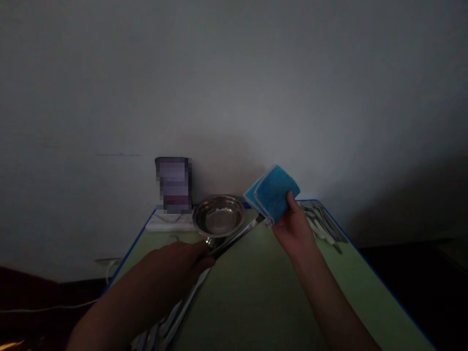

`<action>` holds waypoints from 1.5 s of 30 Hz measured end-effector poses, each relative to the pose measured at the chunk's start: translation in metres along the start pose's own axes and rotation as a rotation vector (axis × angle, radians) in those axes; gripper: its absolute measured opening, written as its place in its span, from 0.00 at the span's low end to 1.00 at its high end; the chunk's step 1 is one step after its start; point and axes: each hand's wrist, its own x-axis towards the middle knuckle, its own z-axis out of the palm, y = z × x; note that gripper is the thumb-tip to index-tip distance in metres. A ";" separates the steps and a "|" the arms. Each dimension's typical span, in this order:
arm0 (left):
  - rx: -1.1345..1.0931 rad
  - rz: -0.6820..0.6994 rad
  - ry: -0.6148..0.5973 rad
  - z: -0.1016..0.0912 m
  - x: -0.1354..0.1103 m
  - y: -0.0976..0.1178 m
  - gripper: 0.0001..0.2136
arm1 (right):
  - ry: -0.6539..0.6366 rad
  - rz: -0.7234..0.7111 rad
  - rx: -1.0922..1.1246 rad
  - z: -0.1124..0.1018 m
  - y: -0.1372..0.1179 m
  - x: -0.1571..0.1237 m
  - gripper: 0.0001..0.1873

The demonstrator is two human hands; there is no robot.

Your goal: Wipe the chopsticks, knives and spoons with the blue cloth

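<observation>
My left hand (190, 261) is closed round the near end of a long slim metal utensil (237, 237), which looks like a knife. Its far end slants up to the right and meets the lower edge of a folded blue cloth (274, 192). My right hand (294, 224) grips that cloth, thumb on top and fingers underneath. Just beyond my left hand sits a small shiny metal pan (220, 219), its short handle partly hidden by the hand. The cloth covers whatever part of the utensil may lie behind it.
Several utensils, some white-handled (321, 229), lie at the table's back right. More cutlery (171, 321) lies at the front left, partly under my left arm. A blurred-out device (174, 185) leans on the wall above a white strip (170, 223). The green table (252, 292) has a blue edge.
</observation>
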 end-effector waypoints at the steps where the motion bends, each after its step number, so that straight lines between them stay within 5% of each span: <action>1: 0.000 -0.006 0.004 0.000 0.000 0.000 0.16 | -0.003 -0.007 0.004 0.000 0.001 0.000 0.13; 12: -0.032 0.034 0.073 0.001 0.001 -0.008 0.10 | 0.020 -0.005 0.002 0.000 0.015 -0.001 0.11; 24: -0.068 0.133 0.006 0.007 0.004 0.006 0.08 | -0.076 0.086 -0.150 -0.004 0.057 -0.017 0.13; 29: -0.128 0.163 0.056 0.007 0.005 0.001 0.11 | -0.059 0.035 -0.134 -0.006 0.049 -0.010 0.12; 38: -0.172 0.110 -0.037 -0.011 -0.006 -0.015 0.08 | 0.112 -0.089 0.009 -0.002 0.018 0.004 0.10; 45: -0.134 0.133 0.037 -0.002 -0.001 -0.005 0.07 | 0.115 -0.061 -0.050 -0.004 0.031 -0.002 0.14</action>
